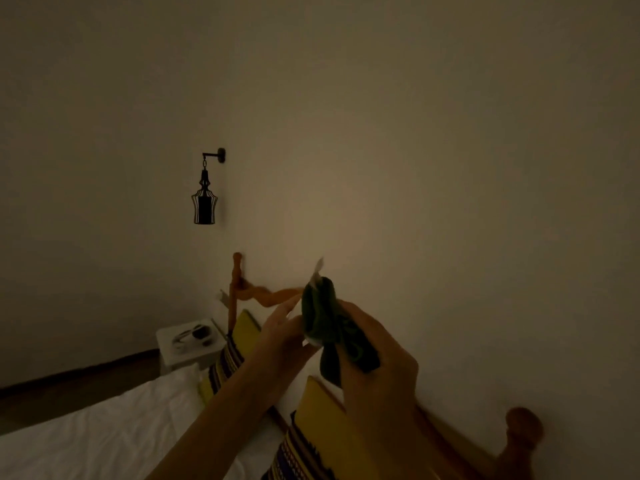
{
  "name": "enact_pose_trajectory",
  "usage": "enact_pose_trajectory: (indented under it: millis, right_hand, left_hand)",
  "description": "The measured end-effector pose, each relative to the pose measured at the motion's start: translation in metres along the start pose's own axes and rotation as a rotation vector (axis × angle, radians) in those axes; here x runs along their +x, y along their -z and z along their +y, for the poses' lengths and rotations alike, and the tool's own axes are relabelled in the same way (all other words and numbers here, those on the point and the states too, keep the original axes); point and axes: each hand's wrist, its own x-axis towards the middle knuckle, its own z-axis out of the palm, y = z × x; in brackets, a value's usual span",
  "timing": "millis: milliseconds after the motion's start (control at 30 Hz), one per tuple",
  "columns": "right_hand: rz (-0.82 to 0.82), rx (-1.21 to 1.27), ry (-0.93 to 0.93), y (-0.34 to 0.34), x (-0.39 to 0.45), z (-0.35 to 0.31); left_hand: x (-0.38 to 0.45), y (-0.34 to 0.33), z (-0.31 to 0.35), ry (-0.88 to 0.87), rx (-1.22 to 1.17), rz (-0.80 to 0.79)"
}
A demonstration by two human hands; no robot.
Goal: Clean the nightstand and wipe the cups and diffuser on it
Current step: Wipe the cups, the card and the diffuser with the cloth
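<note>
In dim light my right hand (375, 355) grips a dark green cloth (323, 320) that is wrapped round a small pale object; a pale tip (318, 268) sticks out above the cloth. My left hand (280, 327) holds the same bundle from the left with its fingers at the cloth's edge. Both hands are raised above the bed. The white nightstand (166, 341) stands far off at the left beyond the bed, with cups (194, 336) on a tray on top. I cannot tell what the wrapped object is.
A bed with a white sheet (104, 431) fills the lower left. Yellow striped pillows (239, 344) lean against an orange wooden headboard (519, 431). A dark lantern lamp (204, 202) hangs on the bare wall above the nightstand.
</note>
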Motion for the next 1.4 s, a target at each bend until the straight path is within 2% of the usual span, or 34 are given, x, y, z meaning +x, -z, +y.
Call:
enact_pose_trajectory:
  millis: [67,100,167,267,333,400,467,500,600,633,700,767,833,867,933,1000,1067,1167,1267,1333,1400]
  right_hand:
    - [0.023,0.036,-0.012,-0.005,0.008,-0.003]
    - [0.009,0.057,-0.034,-0.006,0.014,-0.003]
    - [-0.046,0.049,-0.090,-0.005,0.029,0.002]
    - [-0.105,-0.026,-0.147,-0.012,0.041,0.014]
    - [-0.078,-0.039,-0.148,-0.019,0.036,0.017]
    - [-0.037,-0.077,-0.045,-0.023,0.025,0.019]
    - [-0.081,-0.080,0.056,-0.034,0.011,0.014]
    - [-0.110,-0.063,0.097,-0.041,0.005,0.008]
    - [-0.053,-0.024,0.145,-0.055,-0.004,0.001]
    - [-0.070,-0.008,0.093,-0.055,0.000,0.001]
    - [-0.136,0.133,-0.126,-0.055,0.010,0.003]
    - [-0.081,0.230,-0.297,-0.058,0.022,0.015]
    - [-0.067,0.200,-0.338,-0.067,0.025,0.017]
    - [-0.055,0.189,-0.284,-0.071,0.023,0.015]
    - [-0.024,0.101,-0.048,-0.076,0.013,0.014]
    - [-0.056,-0.118,0.224,-0.077,0.003,0.016]
    - [-0.086,-0.253,0.344,-0.074,0.001,0.023]
    - [-0.117,-0.333,0.406,-0.065,0.005,0.027]
    - [-0.117,-0.304,0.469,-0.062,0.009,0.023]
    - [-0.072,-0.163,0.382,-0.065,0.018,0.019]
    - [-0.026,0.018,0.181,-0.068,0.030,0.014]
  left_hand:
    - [0.009,0.008,0.011,-0.013,-0.002,0.079]
    - [0.011,0.011,0.018,0.034,-0.027,0.096]
    - [0.010,0.027,0.020,0.026,0.027,0.000]
    - [0.009,0.034,0.021,0.050,0.144,-0.002]
    - [0.011,0.036,0.021,0.010,0.074,0.008]
    - [0.014,0.040,0.023,-0.050,-0.083,0.045]
    - [0.016,0.041,0.024,-0.105,-0.225,0.049]
    - [0.018,0.042,0.024,-0.115,-0.279,0.046]
    - [0.019,0.046,0.023,-0.077,-0.362,-0.006]
    - [0.017,0.047,0.024,-0.079,-0.336,-0.046]
    - [0.014,0.049,0.027,-0.077,-0.280,-0.106]
    - [0.014,0.048,0.032,-0.059,-0.205,-0.086]
    - [0.016,0.048,0.035,-0.041,-0.158,-0.028]
    - [0.017,0.048,0.035,-0.026,-0.160,0.015]
    - [0.020,0.051,0.033,-0.001,-0.175,0.077]
    - [0.023,0.056,0.029,0.001,-0.205,0.053]
    - [0.023,0.059,0.027,0.006,-0.224,0.013]
    - [0.024,0.062,0.028,-0.001,-0.217,-0.028]
    - [0.025,0.063,0.032,-0.033,-0.151,-0.062]
    - [0.025,0.060,0.032,-0.059,-0.116,-0.092]
    - [0.025,0.057,0.030,-0.071,-0.120,-0.101]
